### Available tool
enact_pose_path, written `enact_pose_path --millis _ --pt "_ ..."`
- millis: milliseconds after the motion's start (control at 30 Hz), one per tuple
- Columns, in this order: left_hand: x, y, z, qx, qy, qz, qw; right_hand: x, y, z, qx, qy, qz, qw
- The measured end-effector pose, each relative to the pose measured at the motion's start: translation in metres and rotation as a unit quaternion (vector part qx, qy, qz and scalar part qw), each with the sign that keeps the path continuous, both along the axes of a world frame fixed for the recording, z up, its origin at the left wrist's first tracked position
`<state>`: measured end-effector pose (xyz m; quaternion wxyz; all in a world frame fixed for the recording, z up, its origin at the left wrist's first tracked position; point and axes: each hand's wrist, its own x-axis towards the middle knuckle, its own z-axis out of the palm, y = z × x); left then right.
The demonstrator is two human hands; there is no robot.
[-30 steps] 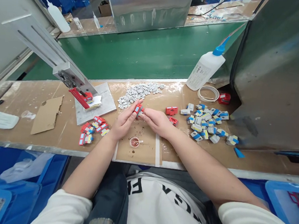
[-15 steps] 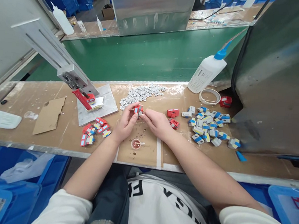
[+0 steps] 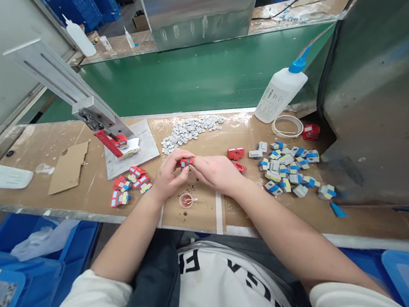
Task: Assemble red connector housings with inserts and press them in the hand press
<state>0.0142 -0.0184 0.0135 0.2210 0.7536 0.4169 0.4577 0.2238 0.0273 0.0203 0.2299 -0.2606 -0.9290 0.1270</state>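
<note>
Between my left hand [image 3: 168,178] and my right hand [image 3: 219,174] is a small red toy car body [image 3: 186,162] with grey and light-blue parts. My left thumb and fingers pinch it. The right fingers, pressed together, close on its right end and partly hide it. Just below lies a small clear cup [image 3: 186,200] of reddish liquid with a thin stick in it. Two more red car bodies [image 3: 236,153] rest beyond my right hand, one partly covered by it. Left of my left hand sits a group of red toy cars [image 3: 136,180] with grey, blue and yellow parts.
Small grey pieces [image 3: 191,132] are heaped behind my hands. Grey-blue-yellow blocks [image 3: 288,166] lie at right, near a tape roll [image 3: 286,134] and a white bottle [image 3: 280,95]. A metal press [image 3: 96,114] stands at left on a grey plate [image 3: 148,141].
Both hands have come slightly nearer to me with the red car body, which is now turned. My right hand covers more of it and of the red body beside it. The view has shifted slightly.
</note>
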Motion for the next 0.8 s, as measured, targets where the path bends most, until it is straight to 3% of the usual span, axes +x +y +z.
enact_pose_path --millis 167,400,600,700,800 --pt "0.001 -0.002 -0.002 0.008 0.001 0.011 1.000 -0.003 -0.005 0.000 -0.050 -0.014 -0.043 0.998" --pt "0.002 -0.004 -0.002 0.044 0.047 0.042 0.997 -0.006 -0.012 0.004 -0.143 0.023 -0.040 0.989" --pt "0.003 -0.003 -0.001 0.034 0.056 0.056 0.996 -0.008 -0.010 0.000 -0.159 0.059 -0.049 0.984" --pt "0.005 -0.002 0.000 -0.013 0.012 0.046 0.999 -0.007 -0.007 0.000 -0.148 0.065 -0.047 0.986" --pt "0.005 -0.001 -0.002 -0.113 -0.065 0.003 0.991 -0.005 -0.004 0.001 -0.164 0.078 -0.049 0.982"
